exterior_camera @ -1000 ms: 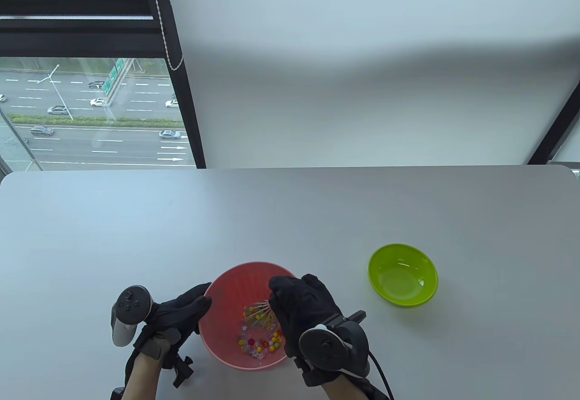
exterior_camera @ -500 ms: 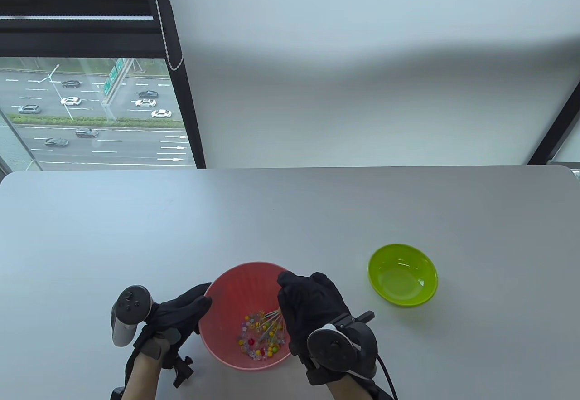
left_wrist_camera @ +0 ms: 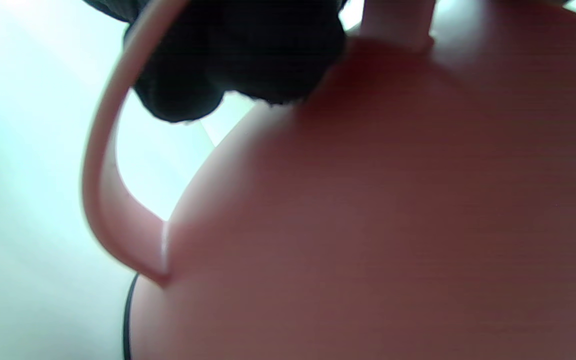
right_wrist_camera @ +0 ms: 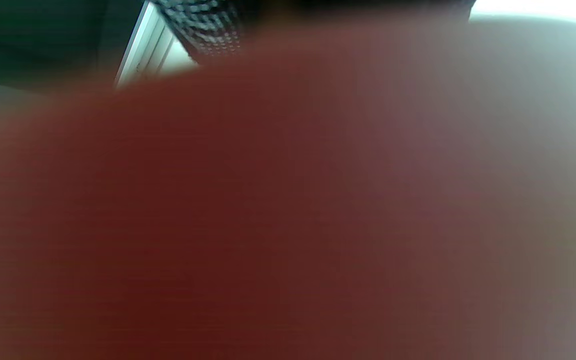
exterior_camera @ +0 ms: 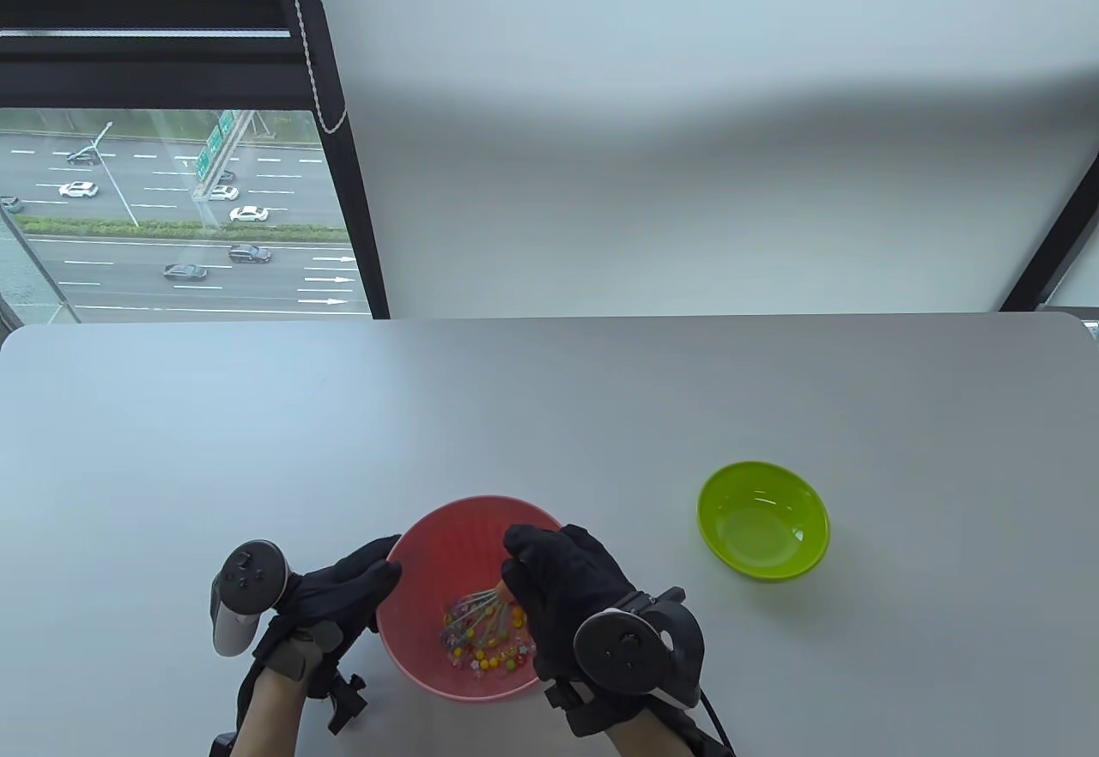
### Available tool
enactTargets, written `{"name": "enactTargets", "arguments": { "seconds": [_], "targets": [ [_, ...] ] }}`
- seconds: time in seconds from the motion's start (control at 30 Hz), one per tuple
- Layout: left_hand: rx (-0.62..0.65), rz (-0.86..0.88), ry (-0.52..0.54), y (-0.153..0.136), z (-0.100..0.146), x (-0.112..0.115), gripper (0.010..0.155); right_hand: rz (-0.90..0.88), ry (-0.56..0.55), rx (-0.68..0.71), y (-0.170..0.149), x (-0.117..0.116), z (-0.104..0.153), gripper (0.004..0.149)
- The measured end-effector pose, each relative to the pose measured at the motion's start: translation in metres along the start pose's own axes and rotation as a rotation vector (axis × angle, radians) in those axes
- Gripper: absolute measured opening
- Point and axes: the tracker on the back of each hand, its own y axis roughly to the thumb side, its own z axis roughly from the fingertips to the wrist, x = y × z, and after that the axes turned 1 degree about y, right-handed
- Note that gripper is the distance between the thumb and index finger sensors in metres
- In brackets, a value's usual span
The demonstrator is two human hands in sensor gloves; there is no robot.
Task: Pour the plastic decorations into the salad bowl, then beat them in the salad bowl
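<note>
Table view shows a pink bowl point(exterior_camera: 446, 534) at the table's point(exterior_camera: 549, 414) near edge, holding small beads point(exterior_camera: 485, 632) in yellow, green, red and clear, heaped just left of the right fingers point(exterior_camera: 524, 547). The right hand point(exterior_camera: 567, 590) curls round a wire whisk point(exterior_camera: 481, 611) whose loops sit among the beads. The left hand point(exterior_camera: 339, 598) cups the bowl's outer left wall, its fingers point(exterior_camera: 378, 572) lightly bent against the rim; a green bowl point(exterior_camera: 763, 520) stands well right.
</note>
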Motion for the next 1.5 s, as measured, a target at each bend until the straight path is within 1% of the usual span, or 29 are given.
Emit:
{"name": "enactTargets", "arguments": {
  "seconds": [0.17, 0.37, 0.57, 0.9, 1.2, 1.4, 1.5],
  "targets": [
    [0.0, 0.0, -0.001, 0.0, 0.0, 0.0, 0.078, 0.059, -0.011, 0.014, 0.001, 0.001, 0.0, 0.043],
    [0.0, 0.002, -0.001, 0.0, 0.0, 0.0, 0.078, 0.175, -0.039, 0.046, 0.003, 0.006, 0.001, 0.042],
    [0.0, 0.001, -0.001, 0.0, 0.0, 0.0, 0.078, 0.223, -0.058, 0.056, 0.004, 0.01, 0.001, 0.042],
    [0.001, 0.0, -0.001, 0.0, 0.0, 0.0, 0.078, 0.168, -0.079, 0.037, 0.002, 0.017, 0.001, 0.043],
    [0.001, -0.001, -0.002, 0.0, 0.0, 0.0, 0.078, 0.001, -0.009, 0.008, -0.002, 0.009, -0.001, 0.043],
    [0.001, -0.002, 0.0, 0.0, 0.0, 0.0, 0.078, -0.018, 0.024, 0.011, -0.001, 0.003, -0.002, 0.042],
    [0.0, 0.002, -0.001, -0.001, 0.0, 0.0, 0.078, -0.005, 0.019, 0.018, 0.001, 0.001, -0.001, 0.042]
  ]
}}
